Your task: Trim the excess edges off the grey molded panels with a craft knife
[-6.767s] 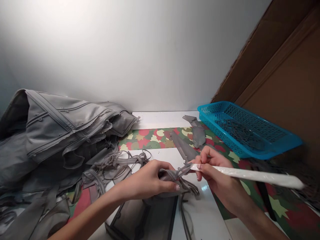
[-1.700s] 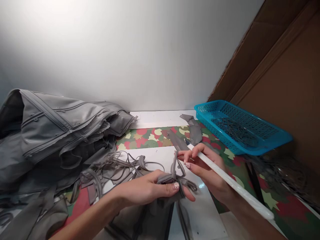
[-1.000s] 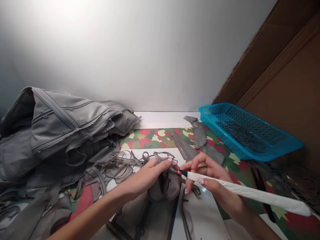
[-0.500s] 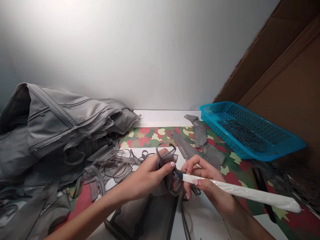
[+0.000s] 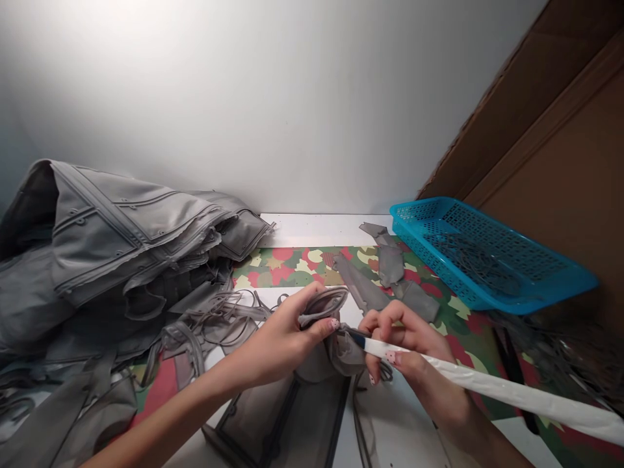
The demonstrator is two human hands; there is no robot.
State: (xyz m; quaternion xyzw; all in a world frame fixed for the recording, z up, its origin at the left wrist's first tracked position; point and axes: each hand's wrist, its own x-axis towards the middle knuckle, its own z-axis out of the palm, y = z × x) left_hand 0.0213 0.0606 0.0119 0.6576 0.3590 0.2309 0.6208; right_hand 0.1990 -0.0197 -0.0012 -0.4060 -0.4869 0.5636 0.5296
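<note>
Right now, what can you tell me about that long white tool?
The long white tool is slender, with a crinkled, wrapped-looking surface and a dark blue section near one end. The right hand grips it close to that section. It slants down rightward until the picture's edge cuts it off. Its tip is lost against the grey material.

Slender bare forearms (image 5: 195,398) end in hands (image 5: 285,338) with thumbnails (image 5: 334,324) painted pale and speckled
</note>
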